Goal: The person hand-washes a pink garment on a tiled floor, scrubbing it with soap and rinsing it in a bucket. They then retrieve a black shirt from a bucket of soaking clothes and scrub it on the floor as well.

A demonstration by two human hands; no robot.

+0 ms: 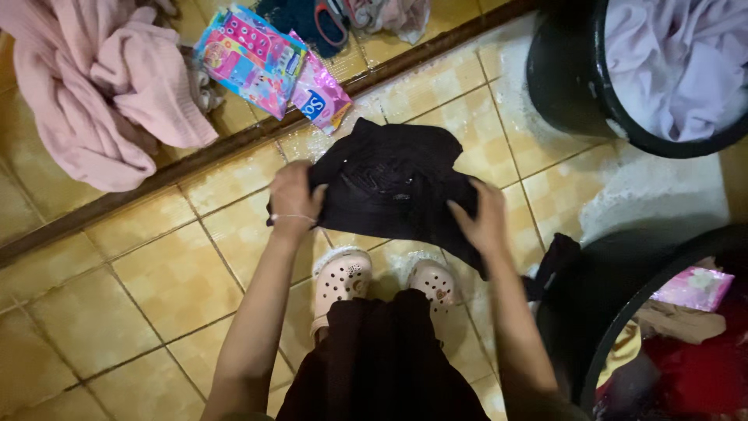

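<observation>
Centre of the frame: a black garment (393,183) is held up above a wet, yellow tiled floor (140,281), with soap foam visible on the tiles behind it. The left hand (294,199) grips the garment's left edge; its fingers are curled and pressed together around a fold of the cloth. A thin bracelet (292,217) sits at that wrist. The right hand (481,217) grips the garment's right edge, fingers likewise closed on the fabric, thumb side toward the centre. The cloth hangs bunched between the two hands, and a corner droops below the right hand.

Lower centre: two pale clogs (343,277) stand on the tiles directly beneath the garment, with a dark skirt below them at the bottom edge of the frame.

Upper left: a pink garment (101,86) lies heaped beyond a dark floor strip (234,144) that crosses the frame diagonally. Just right of it lie two colourful plastic sachets (253,58), one blue and pink, one mostly pink, overlapping each other.

Upper right: a black basin (569,86) holds pale lilac cloth (678,62), well apart from the hands.

Lower right: a second black basin (615,351) holds red and yellow laundry and a pink packet (693,287). It stands just beside the right forearm
</observation>
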